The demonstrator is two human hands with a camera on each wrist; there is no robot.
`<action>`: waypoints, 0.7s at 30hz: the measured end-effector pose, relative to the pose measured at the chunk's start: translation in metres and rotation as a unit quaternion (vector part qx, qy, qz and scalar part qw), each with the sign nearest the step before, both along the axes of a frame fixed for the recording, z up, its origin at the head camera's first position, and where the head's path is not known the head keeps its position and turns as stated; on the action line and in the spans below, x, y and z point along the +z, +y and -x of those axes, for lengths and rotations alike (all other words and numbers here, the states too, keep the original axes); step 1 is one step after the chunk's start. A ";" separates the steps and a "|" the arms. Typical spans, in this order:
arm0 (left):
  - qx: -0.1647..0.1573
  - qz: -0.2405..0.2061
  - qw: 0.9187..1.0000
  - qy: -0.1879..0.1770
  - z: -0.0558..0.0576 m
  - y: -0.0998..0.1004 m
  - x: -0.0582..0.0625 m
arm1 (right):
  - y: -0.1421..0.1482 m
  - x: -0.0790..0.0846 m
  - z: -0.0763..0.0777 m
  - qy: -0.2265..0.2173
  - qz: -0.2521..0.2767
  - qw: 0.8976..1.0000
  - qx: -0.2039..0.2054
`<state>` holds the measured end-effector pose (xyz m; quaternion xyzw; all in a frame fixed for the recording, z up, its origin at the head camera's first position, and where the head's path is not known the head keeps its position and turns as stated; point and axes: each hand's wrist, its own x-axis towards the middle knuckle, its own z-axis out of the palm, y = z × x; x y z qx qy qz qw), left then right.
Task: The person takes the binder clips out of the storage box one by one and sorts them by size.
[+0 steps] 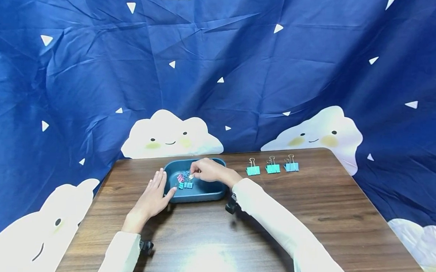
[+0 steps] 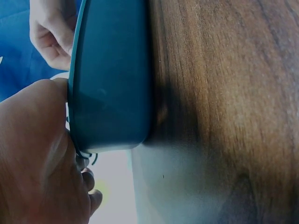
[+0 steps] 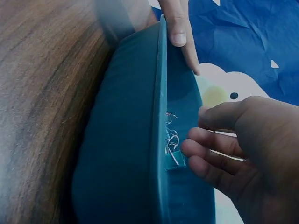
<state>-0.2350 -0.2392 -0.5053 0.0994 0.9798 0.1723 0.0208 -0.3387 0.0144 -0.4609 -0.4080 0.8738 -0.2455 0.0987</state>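
Observation:
A dark teal tray (image 1: 201, 198) holds small binder clips: a pink clip (image 1: 181, 178), a green clip (image 1: 181, 186), blue clips (image 1: 188, 185) and others too small to tell apart. My left hand (image 1: 151, 197) rests on the tray's left end, fingers straight over the rim and thumb across the front corner. Inside the tray, my right hand (image 1: 210, 170) reaches down with bent fingers beside the clips. Something pale (image 1: 191, 176) shows at its fingertips; whether it is pinched cannot be told. In the right wrist view, a green clip (image 3: 175, 160) sits close to the fingertips.
Right of the tray, a green binder clip (image 1: 253, 170), another green clip (image 1: 273, 168) and a blue clip (image 1: 291, 166) stand in a row, wire handles up. The wooden table (image 1: 309, 211) ends at a blue curtain (image 1: 206, 51) with clouds.

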 end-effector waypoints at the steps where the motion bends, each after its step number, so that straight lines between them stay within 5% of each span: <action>1: 0.000 0.000 1.000 0.001 0.000 0.000 0.000 | -0.002 0.000 0.001 -0.003 -0.004 1.000 0.001; 21: 0.003 -0.002 1.000 0.004 0.000 -0.001 0.000 | -0.037 -0.007 0.010 -0.014 -0.110 0.994 -0.013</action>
